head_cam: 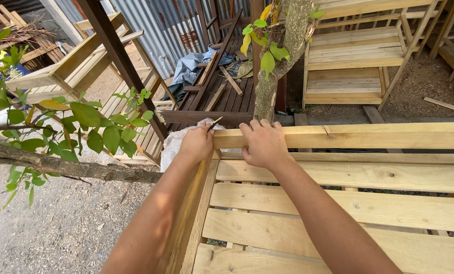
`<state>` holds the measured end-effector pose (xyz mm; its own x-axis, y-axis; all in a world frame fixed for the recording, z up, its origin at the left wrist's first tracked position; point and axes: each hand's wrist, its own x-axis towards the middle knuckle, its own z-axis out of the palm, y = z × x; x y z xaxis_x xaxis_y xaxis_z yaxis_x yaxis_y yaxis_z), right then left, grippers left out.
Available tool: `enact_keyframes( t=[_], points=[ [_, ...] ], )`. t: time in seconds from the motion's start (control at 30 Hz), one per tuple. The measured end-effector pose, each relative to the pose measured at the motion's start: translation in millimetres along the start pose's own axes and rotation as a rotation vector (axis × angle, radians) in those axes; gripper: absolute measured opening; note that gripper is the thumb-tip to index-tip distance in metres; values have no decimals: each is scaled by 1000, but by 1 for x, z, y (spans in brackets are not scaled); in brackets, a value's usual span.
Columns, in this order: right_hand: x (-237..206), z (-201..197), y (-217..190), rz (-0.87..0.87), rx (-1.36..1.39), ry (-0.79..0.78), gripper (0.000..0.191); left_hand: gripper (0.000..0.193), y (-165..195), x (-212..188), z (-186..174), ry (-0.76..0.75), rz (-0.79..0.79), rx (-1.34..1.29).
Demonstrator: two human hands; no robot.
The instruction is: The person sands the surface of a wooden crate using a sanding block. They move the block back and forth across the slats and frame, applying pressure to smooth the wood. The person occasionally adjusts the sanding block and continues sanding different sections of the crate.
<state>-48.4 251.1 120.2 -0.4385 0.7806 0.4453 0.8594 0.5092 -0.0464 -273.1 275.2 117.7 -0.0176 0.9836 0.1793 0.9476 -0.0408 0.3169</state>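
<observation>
My left grip (196, 143) was pinched around a pencil (215, 123) at the end of the top rail (349, 136) of the slatted wooden frame; my right grip (264, 143) lay spread, fingers curled over that rail.

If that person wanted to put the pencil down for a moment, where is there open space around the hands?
The wide pale slats below the right hand lie bare, as does the top rail to its right. It is crowded at the frame's corner, where the left hand holds the pencil by a white sack and the tree trunk.
</observation>
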Motion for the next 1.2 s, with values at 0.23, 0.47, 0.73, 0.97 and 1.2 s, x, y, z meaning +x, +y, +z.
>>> enact_keyframes(
  t=[0.23,0.47,0.73,0.97,1.2],
  points=[
    [-1,2,-1,19,21,5,66,47,-21,-51,3,119,249,4],
    [-3,-16,-5,11,19,-59,71,44,7,-10,-3,146,112,42],
    [-56,-28,10,-97,120,174,90,46,-15,-102,-21,100,169,3],
    [-163,-25,35,237,140,256,74,50,3,-177,-61,-108,137,167],
    [-199,-67,27,687,1404,31,43,51,117,-167,-74,-297,118,-304]
  ],
)
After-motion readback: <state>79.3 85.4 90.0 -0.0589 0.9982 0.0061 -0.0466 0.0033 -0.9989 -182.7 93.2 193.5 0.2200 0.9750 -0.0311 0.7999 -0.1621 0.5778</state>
